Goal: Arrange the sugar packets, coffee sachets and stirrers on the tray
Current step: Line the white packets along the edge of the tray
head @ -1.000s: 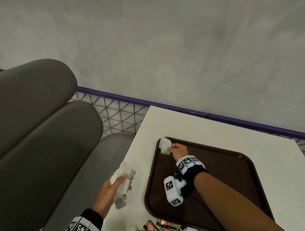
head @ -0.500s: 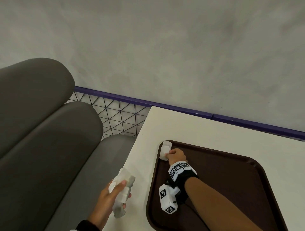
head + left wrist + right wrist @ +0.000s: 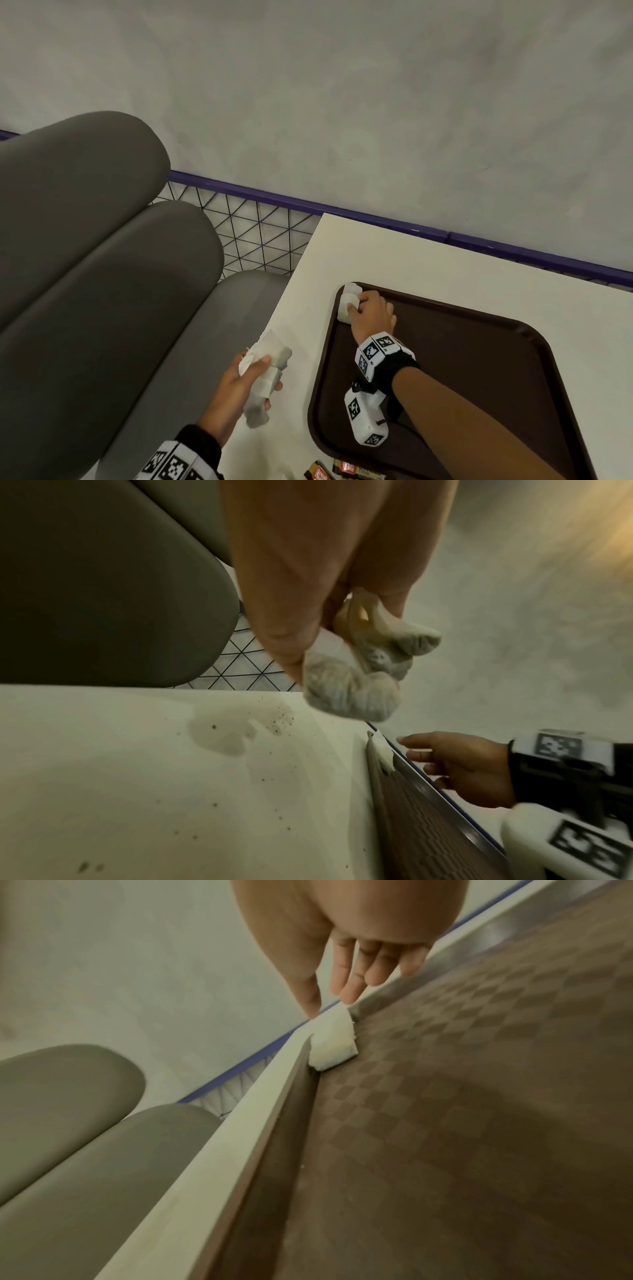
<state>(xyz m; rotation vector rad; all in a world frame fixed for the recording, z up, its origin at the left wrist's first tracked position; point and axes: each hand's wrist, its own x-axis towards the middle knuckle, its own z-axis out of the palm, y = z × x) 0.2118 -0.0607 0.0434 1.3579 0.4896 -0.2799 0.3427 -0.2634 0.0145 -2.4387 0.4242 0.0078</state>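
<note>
A dark brown tray (image 3: 479,342) lies on the white table (image 3: 411,253). One white sugar packet (image 3: 347,296) leans in the tray's far left corner against the rim (image 3: 332,1042). My right hand (image 3: 354,305) hovers over that corner, its fingers nearly straight, and the thumb and fingertips (image 3: 346,993) touch the packet's far end. Left of the tray, above the table's edge, my left hand (image 3: 263,373) grips a bundle of several white packets (image 3: 269,353), which also show in the left wrist view (image 3: 346,691).
Brown and red coffee sachets (image 3: 342,467) lie at the tray's near left corner, cut off by the frame. A grey padded bench (image 3: 102,274) stands left of the table. A purple rail with wire mesh (image 3: 253,233) and a grey wall run behind.
My right hand has lowered the single packet into the tray's far left corner and loosened its pinch. The left hand has kept its bundle and barely moved.
</note>
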